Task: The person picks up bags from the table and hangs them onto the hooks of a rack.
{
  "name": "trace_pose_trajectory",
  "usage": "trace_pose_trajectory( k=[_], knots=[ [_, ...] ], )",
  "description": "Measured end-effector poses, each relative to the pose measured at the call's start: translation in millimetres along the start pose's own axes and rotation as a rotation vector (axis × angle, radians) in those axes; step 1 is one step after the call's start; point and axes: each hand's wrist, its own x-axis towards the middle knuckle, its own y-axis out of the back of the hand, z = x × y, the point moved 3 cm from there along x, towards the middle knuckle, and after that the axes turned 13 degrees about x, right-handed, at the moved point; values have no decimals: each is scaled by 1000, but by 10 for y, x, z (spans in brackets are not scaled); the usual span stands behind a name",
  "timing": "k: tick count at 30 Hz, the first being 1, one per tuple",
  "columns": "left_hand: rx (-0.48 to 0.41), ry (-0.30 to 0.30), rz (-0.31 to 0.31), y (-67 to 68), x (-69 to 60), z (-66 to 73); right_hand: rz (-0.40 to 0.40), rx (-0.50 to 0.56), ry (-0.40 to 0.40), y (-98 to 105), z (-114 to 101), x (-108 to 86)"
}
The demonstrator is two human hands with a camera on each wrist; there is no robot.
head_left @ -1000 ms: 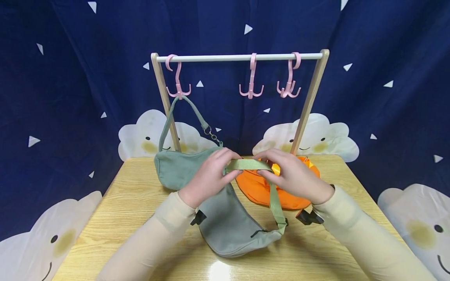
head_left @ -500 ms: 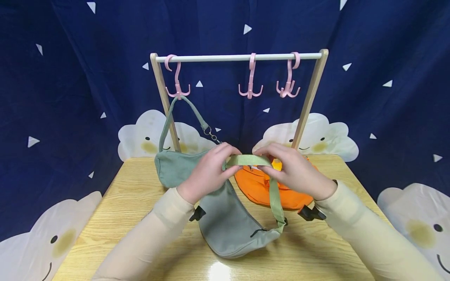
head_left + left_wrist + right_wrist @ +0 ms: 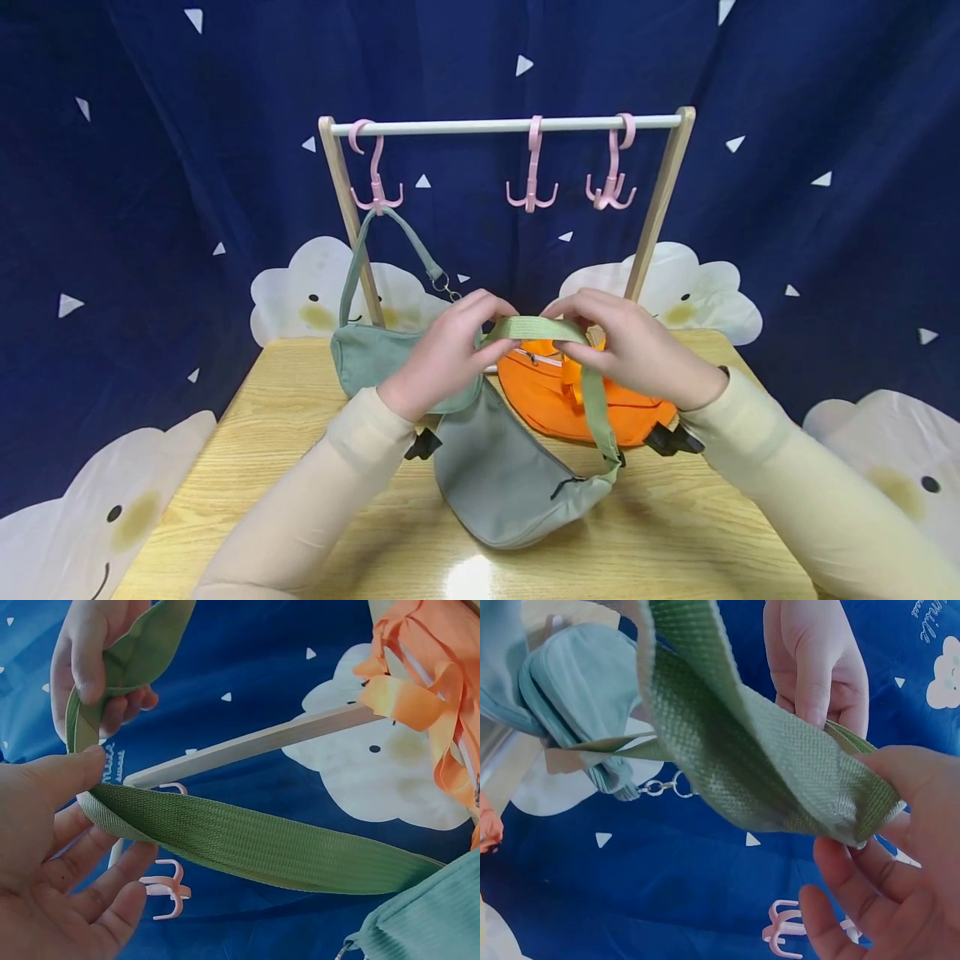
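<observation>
A grey bag [image 3: 510, 475] rests on the table with its green webbing strap [image 3: 534, 327] raised in an arch. My left hand [image 3: 447, 354] pinches the strap at its left side between thumb and fingers; my right hand [image 3: 632, 350] pinches it a short way to the right. The left wrist view shows the strap [image 3: 255, 840] running from my left hand [image 3: 67, 862] down toward the lower right. In the right wrist view the strap [image 3: 780, 765] looks twisted beside my right hand [image 3: 900, 862].
Behind stands a rack with a white bar [image 3: 465, 127] and pink hooks [image 3: 531, 200]. A teal bag [image 3: 375, 358] hangs by its strap from the left hook, its body at the table. An orange bag [image 3: 540, 400] lies at the right on the wooden table [image 3: 285, 417].
Both hands have risen slightly and moved a little farther toward the rack, holding the strap. The grey bag has shifted slightly right, and more of the orange bag shows.
</observation>
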Motion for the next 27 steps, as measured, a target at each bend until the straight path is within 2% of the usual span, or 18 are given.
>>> trace_pose_trajectory(
  k=[8,16,21,27],
  knots=[
    [-51,39,-3,56,115,16,-5,-8,-14,117,6,75],
    [-115,104,-32,107,236,24,-12,-36,-56,246,-6,143],
    [-149,143,-29,129,299,18,-16,-51,-59,318,-33,184],
    [-181,156,-31,149,354,19,-27,-70,-49,381,-27,220]
  ],
)
